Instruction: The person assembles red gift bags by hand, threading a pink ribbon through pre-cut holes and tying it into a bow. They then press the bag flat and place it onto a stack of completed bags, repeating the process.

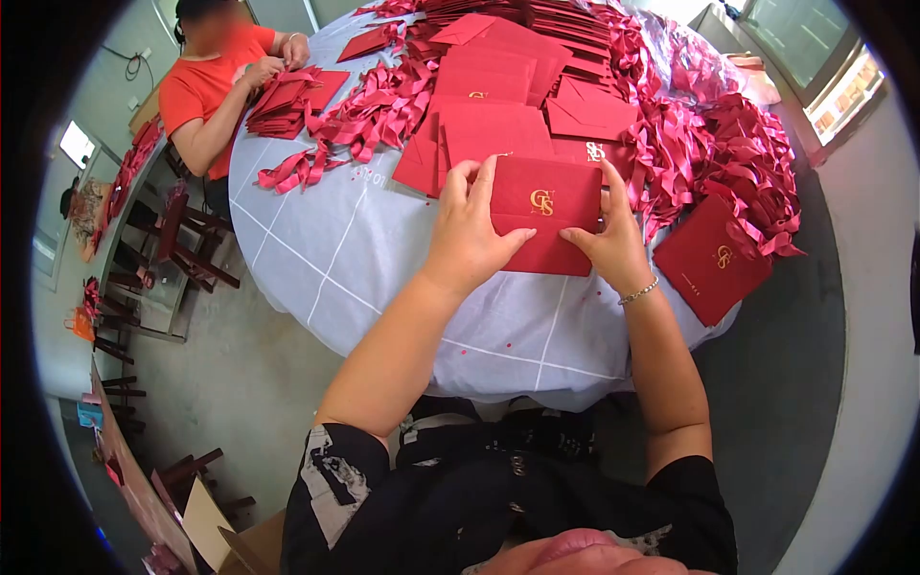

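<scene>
A red envelope-like paper piece (561, 179) with gold letters on its front is held just above the near part of the table. My left hand (471, 230) grips its left edge, thumb on the front and fingers along the side. My right hand (613, 240) closes on the right edge the same way, thumb on the lower front. A crease runs across the piece below the letters. Behind it lie overlapping red envelopes (494, 129), one showing a pointed flap (586, 103). A flat red piece with gold print (704, 273) rests beyond my right wrist.
The round table has a pale checked cloth (331, 259). Red ribbons are heaped at the left (379, 115) and right (747, 158). Clear plastic wrapping (676, 48) lies at the back right. Across the table, a co-worker in an orange-red shirt (196, 96) handles a red stack (287, 101).
</scene>
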{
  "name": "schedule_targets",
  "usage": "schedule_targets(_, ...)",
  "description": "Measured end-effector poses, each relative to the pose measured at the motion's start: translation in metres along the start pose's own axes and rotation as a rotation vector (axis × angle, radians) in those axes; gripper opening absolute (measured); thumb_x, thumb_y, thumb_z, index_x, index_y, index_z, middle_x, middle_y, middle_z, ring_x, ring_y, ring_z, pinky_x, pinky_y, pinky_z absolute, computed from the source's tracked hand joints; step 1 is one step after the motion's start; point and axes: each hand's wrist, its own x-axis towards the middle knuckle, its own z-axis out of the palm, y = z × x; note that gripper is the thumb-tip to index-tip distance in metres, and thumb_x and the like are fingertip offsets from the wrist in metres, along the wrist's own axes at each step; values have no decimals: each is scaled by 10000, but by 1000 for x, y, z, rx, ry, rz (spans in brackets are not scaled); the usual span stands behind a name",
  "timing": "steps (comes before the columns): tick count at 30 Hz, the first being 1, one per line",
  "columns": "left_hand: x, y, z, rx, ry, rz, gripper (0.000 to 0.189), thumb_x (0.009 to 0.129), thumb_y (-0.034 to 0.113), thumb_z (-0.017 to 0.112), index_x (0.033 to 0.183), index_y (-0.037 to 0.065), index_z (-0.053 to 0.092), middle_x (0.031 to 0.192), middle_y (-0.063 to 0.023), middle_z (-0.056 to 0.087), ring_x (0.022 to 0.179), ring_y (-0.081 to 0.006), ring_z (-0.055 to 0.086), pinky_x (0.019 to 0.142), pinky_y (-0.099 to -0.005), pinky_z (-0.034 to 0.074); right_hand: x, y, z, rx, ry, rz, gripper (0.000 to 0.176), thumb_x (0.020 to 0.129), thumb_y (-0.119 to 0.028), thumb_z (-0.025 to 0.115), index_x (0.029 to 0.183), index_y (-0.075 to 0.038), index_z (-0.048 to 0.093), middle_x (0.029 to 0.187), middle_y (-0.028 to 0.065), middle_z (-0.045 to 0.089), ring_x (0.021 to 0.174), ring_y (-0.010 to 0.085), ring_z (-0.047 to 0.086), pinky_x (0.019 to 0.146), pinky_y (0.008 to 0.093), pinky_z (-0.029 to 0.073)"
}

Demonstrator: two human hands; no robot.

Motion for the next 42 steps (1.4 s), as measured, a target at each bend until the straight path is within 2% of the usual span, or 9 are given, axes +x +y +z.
schedule_targets(5,4,3,-6,120,51,135,959,638,235,914,1442,30,433,1431,-177,434,1312,-374,440,1118,-461,367,0,-11,-5,62,-148,-43,985,733,114,772,1530,-87,230,1196,188,654,1063,239,672,855,328,557)
schedule_targets(11,10,3,-11,113,56,253,821,595,191,927,1282,15,512,1345,-184,479,1236,-373,482,1059,-444,428,-2,-4,-4,116,-114,-79,874,738,87,782,1456,-91,316,1104,167,671,988,242,684,831,340,555)
schedule_targets(13,10,1,-9,37,38,223,774,596,181,928,1237,16,526,1327,-176,498,1229,-367,498,1052,-432,436,2,10,-2,17,-55,-183,795,740,28,811,1397,-92,378,1067,148,664,982,256,669,855,349,545)
schedule_targets(17,9,3,-11,-30,-73,181,686,593,150,933,1145,21,546,1229,-162,555,1164,-329,553,1000,-396,470,-2,-9,-7,-91,-84,-23,576,744,-21,821,1223,-55,502,1042,106,650,1022,236,639,898,353,519)
schedule_targets(18,8,2,-10,-47,-162,157,683,593,149,934,1147,15,556,1207,-160,568,1154,-321,560,991,-392,470,-3,-13,-6,-122,-41,-98,432,738,-4,809,1094,-34,567,1028,100,657,1006,234,649,888,338,517)
schedule_targets(22,6,7,-6,-148,-130,96,660,622,159,919,1177,5,596,1184,-146,587,1118,-316,571,977,-388,467,-4,-5,-7,-157,-49,-283,342,714,12,795,1024,-17,654,1035,116,665,984,277,647,854,344,512)
schedule_targets(29,3,6,-4,-50,-230,274,590,641,160,886,1166,11,661,1118,-123,579,1073,-317,547,959,-398,469,-7,-7,4,-439,-127,-556,398,788,-121,793,1155,-32,668,1065,125,647,998,319,601,871,395,485)
schedule_targets(36,1,9,-2,-67,-236,279,571,627,115,881,1141,14,652,1143,-124,568,1093,-321,540,959,-399,470,-13,-8,9,-544,-125,-519,419,771,-163,801,1150,-43,669,1095,128,619,1031,330,568,907,414,459)
schedule_targets(42,-3,10,-1,-72,-268,254,554,627,84,864,1133,29,647,1153,-123,572,1128,-318,528,994,-393,452,-13,-11,6,-551,-137,-422,309,725,-161,799,966,-52,638,1000,120,607,1010,333,561,858,438,439)
